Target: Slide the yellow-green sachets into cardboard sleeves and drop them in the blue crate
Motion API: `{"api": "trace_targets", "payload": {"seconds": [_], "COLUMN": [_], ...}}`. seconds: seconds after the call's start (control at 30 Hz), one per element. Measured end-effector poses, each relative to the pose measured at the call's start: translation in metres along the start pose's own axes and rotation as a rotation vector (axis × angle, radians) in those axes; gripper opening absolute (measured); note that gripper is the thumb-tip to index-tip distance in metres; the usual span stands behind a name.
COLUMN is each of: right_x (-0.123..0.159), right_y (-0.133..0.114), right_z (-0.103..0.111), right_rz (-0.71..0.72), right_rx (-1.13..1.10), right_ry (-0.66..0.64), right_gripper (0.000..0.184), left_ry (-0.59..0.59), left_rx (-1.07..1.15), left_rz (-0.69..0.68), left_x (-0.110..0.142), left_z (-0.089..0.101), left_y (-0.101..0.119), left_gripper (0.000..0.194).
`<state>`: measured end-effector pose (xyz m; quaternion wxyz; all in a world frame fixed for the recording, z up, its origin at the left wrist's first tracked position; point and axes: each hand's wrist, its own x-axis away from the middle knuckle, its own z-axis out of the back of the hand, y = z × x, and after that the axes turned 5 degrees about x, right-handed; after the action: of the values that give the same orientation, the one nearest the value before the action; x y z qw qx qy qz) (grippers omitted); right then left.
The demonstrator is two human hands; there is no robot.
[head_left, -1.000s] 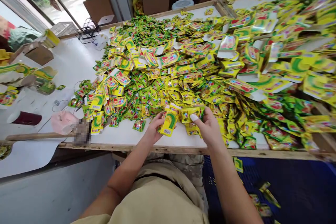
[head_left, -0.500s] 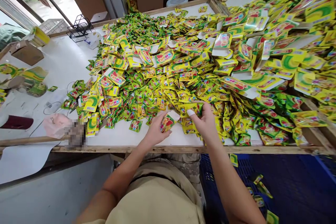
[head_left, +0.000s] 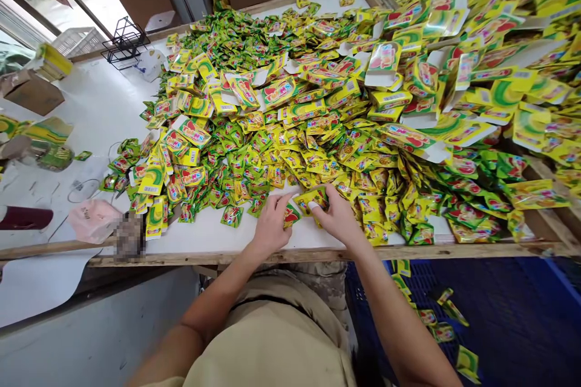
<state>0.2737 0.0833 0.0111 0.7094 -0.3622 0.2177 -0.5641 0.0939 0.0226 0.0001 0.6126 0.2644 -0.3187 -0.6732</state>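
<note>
My left hand (head_left: 271, 228) is closed round a small printed carton (head_left: 291, 215), mostly hidden by my fingers; a red and green side shows. Pinched in my right hand (head_left: 339, 217) are yellow sachets (head_left: 309, 198), their number unclear, with my thumb on top. The sachets' near end is right at the carton's upper end; whether any part is inside I cannot tell. Both hands are just above the table's front strip. Behind them spreads a heap of loose green and yellow sachets (head_left: 290, 160), with small yellow cartons (head_left: 281, 92) lying over it.
A wooden rim (head_left: 318, 254) edges the white table. Below at the right, a blue crate (head_left: 499, 314) holds several cartons. To the left are a pink bag (head_left: 94, 219), a dark red cup (head_left: 25, 217), a clear jar (head_left: 52, 156), a brown box (head_left: 32, 92) and a black wire rack (head_left: 124, 43).
The carton in my left hand has turned from its barcode side to a red and green side. My hands have come together, bringing the sachets up to the carton.
</note>
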Motion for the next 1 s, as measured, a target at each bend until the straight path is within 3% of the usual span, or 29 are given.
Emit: {"api": "trace_targets", "payload": {"seconds": [0.13, 0.27, 0.4, 0.47, 0.63, 0.73, 0.9, 1.0], "right_x": [-0.009, -0.018, -0.017, -0.015, -0.011, -0.008, -0.003, -0.006], "right_y": [-0.006, -0.012, -0.009, -0.006, -0.006, -0.014, -0.027, -0.026], "right_z": [0.012, 0.012, -0.003, -0.007, 0.0, 0.004, 0.0, 0.007], "right_rz": [0.205, 0.345, 0.225, 0.205, 0.222, 0.161, 0.083, 0.169], "right_rx": [0.198, 0.07, -0.124, -0.11, 0.078, 0.207, 0.392, 0.412], "right_ry": [-0.116, -0.117, 0.031, 0.0, -0.192, -0.183, -0.054, -0.173], "right_gripper": [0.017, 0.029, 0.047, 0.051, 0.039, 0.028, 0.021, 0.018], "left_ry": [-0.054, -0.036, 0.082, 0.138, 0.162, 0.18, 0.202, 0.193], "left_rx": [-0.047, 0.047, 0.239, 0.379, 0.731, 0.862, 0.952, 0.949], "left_rz": [-0.064, -0.037, 0.01, 0.057, 0.202, 0.262, 0.268, 0.264], "left_x": [0.0, -0.003, -0.004, -0.002, 0.001, -0.001, -0.002, -0.002], "left_z": [-0.002, -0.002, -0.008, -0.014, -0.023, -0.022, -0.019, -0.019], "left_y": [-0.001, -0.001, -0.003, -0.006, -0.01, -0.01, -0.008, -0.006], "left_gripper": [0.082, 0.083, 0.08, 0.077, 0.07, 0.067, 0.064, 0.063]}}
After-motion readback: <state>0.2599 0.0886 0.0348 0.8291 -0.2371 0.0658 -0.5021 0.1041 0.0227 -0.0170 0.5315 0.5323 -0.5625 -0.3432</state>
